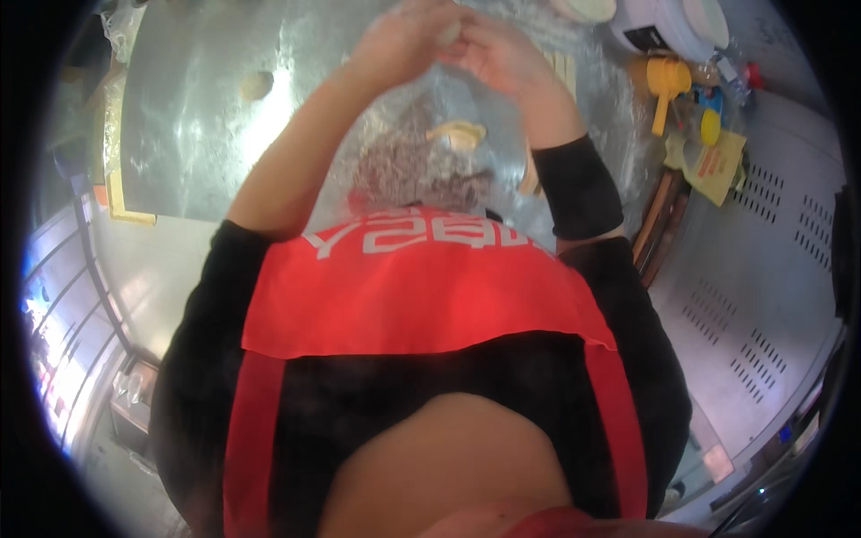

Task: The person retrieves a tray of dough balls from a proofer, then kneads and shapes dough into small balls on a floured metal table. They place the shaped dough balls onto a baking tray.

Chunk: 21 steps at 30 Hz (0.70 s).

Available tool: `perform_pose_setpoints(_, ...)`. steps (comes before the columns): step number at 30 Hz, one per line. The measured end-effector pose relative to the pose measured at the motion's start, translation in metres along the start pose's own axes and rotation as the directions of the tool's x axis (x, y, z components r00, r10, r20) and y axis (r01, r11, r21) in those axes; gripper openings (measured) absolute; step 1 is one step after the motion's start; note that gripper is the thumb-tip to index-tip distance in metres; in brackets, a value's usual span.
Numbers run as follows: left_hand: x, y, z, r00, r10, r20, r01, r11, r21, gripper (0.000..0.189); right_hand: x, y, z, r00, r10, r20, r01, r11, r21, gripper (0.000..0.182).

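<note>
My left hand [412, 42] and my right hand [496, 59] meet above the metal tabletop [188, 128], near the top edge of the view. Both are blurred, with fingers touching or overlapping. A small pale patch shows between them; I cannot tell whether it is dough or part of a finger. Below the hands, nearer my body, lies a flat pale piece [463, 134], perhaps dough. Closer still is a brownish, crumbly heap [424, 171], partly hidden by my red apron [430, 296]. A round pale lump [256, 86] rests alone to the left of my left forearm.
White tubs [662, 27] stand at the far right. Beside them are a yellow-orange scoop [667, 84], a yellow-capped container [710, 126] and a yellowish packet [714, 165]. A slotted metal panel [733, 296] rises on the right. Yellow trim [116, 161] borders the table's left edge.
</note>
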<state>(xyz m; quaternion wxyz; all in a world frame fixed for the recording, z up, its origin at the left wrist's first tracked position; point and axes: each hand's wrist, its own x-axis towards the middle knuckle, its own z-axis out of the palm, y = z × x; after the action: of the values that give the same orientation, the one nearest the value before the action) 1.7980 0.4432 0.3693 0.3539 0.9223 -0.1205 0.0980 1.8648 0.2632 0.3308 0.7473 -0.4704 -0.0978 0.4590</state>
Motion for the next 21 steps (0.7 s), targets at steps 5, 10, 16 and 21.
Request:
perform_pose_setpoints(5, -0.076, -0.074, 0.031, 0.94, -0.316, -0.127, 0.339, 0.905, 0.258, 0.039, -0.088, -0.01, -0.054, 0.901, -0.135, -0.411, -0.04, 0.92, -0.389, 0.042)
perform_pose_setpoints(10, -0.132, -0.105, 0.057, 0.875, -0.483, -0.047, 0.439, 0.746, 0.501, 0.072, -0.161, 0.021, -0.135, 0.617, -0.106, -0.78, -0.229, 0.924, -0.307, 0.036)
perform_pose_setpoints(16, -0.115, -0.075, 0.055, 0.919, -0.38, -0.105, 0.36, 0.699, 0.618, 0.068, -0.111, 0.028, -0.187, 0.473, -0.439, -0.764, -0.258, 0.76, -0.597, 0.031)
perform_pose_setpoints(21, -0.095, -0.011, 0.076, 0.988, -0.154, 0.017, 0.146, 0.963, 0.227, 0.052, -0.062, 0.01, -0.212, 0.594, -0.32, -0.738, -0.644, 0.36, -0.675, 0.048)
